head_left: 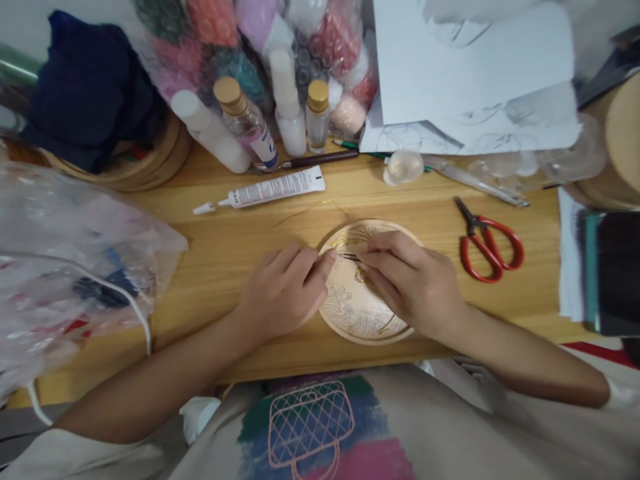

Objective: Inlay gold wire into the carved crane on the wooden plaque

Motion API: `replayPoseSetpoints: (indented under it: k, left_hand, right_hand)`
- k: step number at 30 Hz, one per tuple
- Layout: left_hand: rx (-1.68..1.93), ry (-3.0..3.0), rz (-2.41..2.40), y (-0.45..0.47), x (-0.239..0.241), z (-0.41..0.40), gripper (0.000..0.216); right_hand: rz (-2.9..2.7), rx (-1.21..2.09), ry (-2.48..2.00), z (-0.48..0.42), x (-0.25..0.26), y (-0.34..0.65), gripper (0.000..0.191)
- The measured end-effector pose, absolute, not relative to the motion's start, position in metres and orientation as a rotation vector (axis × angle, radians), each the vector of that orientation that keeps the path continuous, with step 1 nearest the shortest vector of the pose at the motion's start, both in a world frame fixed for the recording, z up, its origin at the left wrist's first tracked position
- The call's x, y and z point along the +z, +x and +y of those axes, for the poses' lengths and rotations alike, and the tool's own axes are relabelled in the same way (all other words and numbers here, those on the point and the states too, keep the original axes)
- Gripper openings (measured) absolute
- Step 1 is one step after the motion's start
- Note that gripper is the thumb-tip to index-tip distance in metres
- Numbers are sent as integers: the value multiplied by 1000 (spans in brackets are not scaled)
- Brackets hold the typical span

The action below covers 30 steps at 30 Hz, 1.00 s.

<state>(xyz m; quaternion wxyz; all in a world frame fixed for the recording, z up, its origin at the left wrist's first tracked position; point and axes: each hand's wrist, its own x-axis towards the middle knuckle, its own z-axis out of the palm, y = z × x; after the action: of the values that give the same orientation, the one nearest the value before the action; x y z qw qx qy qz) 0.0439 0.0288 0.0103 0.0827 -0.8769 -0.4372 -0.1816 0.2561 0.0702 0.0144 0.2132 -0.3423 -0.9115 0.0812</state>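
A round wooden board (345, 320) with a raised rim lies at the table's front, with wave-like line drawings and pieces of gold wire (360, 274) on its face. My right hand (417, 283) grips slim dark tweezers (349, 256) over the board, their tips pointing left. At the board's left rim, my left hand (287, 290) has its fingers curled and the thumb and forefinger pressed together close to the tweezer tips. Whatever sits in that pinch is too small to make out. A thin gold wire (327, 201) trails across the table behind the board.
Red-handled scissors (485, 243) lie to the right. Behind the board are a white glue tube (277, 187), a glass bottle (253, 130), a craft knife (480, 183) and paper sheets (470, 80). A plastic bag (75, 267) and white cable (120, 290) lie left.
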Motion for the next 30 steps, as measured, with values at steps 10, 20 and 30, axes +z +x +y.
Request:
replayPoseSetpoints:
  k: [10,20,30]
  left_hand:
    - [-611,-2576,-1355,39,7,30,25]
    - [-578,-2642,-1346,41,8,29,25]
    - [-515,-2650,-1352,44,11,30,20]
  right_hand:
    - [-2511,252,-1020,72,14,259,13]
    - [-2550,277,-1006,72,13,260,15]
    - [-2580,255,-1004,72,13,258,16]
